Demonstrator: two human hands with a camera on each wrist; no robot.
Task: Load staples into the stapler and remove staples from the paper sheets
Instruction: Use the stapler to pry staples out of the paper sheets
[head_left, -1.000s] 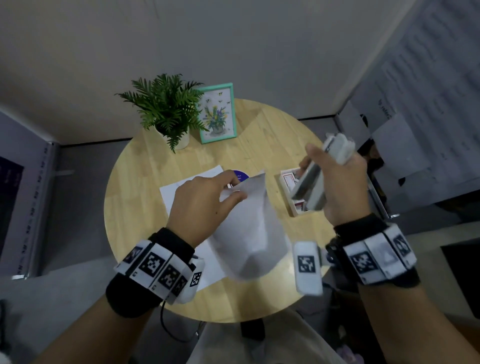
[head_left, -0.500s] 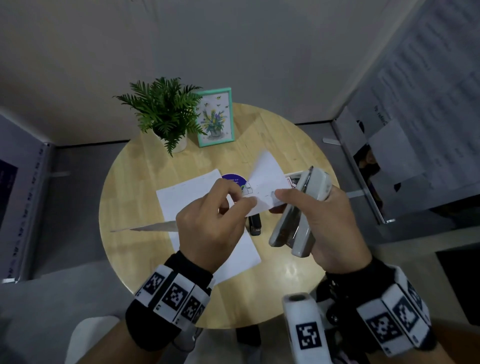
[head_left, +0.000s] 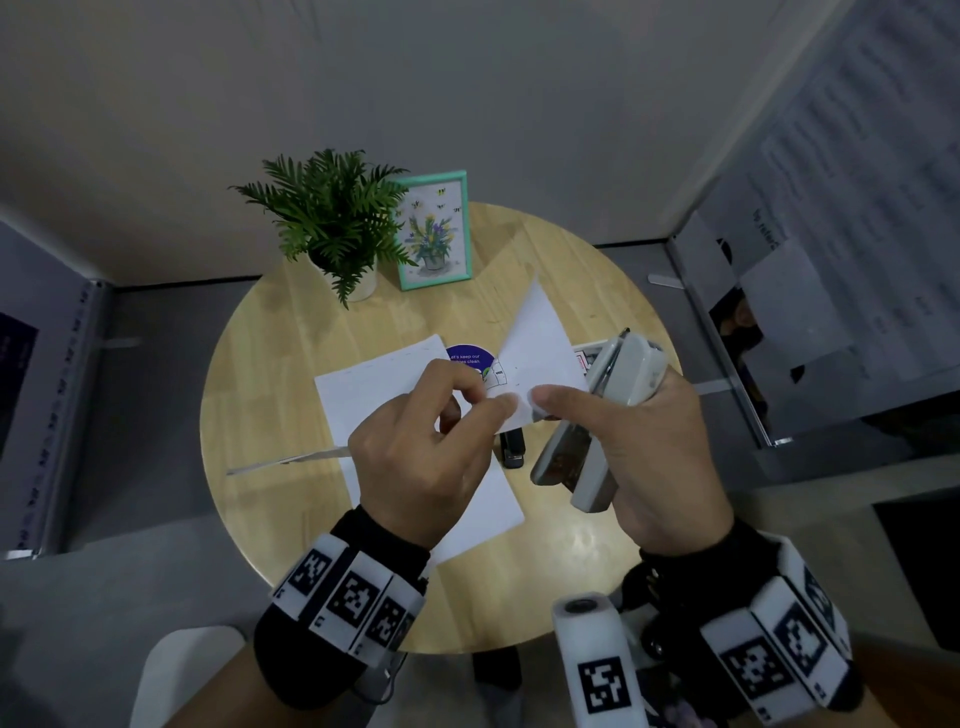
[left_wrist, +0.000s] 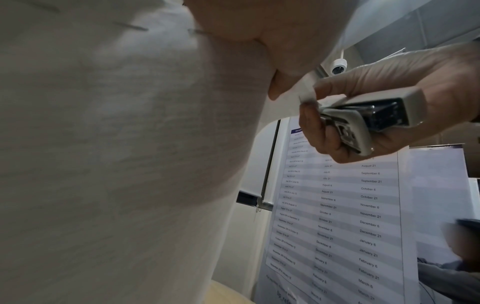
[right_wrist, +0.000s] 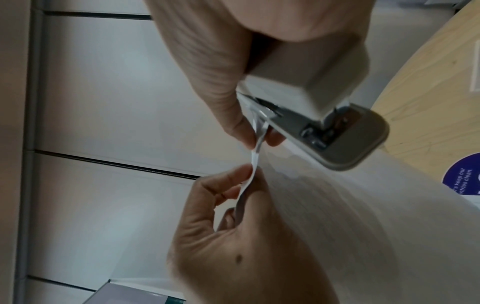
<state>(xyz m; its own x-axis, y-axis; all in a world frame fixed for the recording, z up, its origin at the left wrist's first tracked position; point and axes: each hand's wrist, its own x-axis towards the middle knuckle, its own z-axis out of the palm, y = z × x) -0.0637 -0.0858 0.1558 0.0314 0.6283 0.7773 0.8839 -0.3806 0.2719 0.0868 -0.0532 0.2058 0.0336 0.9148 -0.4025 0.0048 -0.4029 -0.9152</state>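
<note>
Over the round wooden table, both hands hold up the stapled paper sheets. My left hand pinches their near corner between thumb and forefinger. My right hand grips the grey stapler in its palm, and its thumb and forefinger pinch the same corner right beside the left fingertips. In the right wrist view the paper edge runs from the left hand up to the stapler's front end. In the left wrist view the sheets fill the left side, next to the stapler.
A loose white sheet lies flat under the hands. A small black stapler sits by its right edge, and a staple box is half hidden behind the held paper. A potted plant and a framed picture stand at the back.
My right hand came down and left with the stapler to meet the left hand. The sheets swung up, and both hands now pinch the same corner.
</note>
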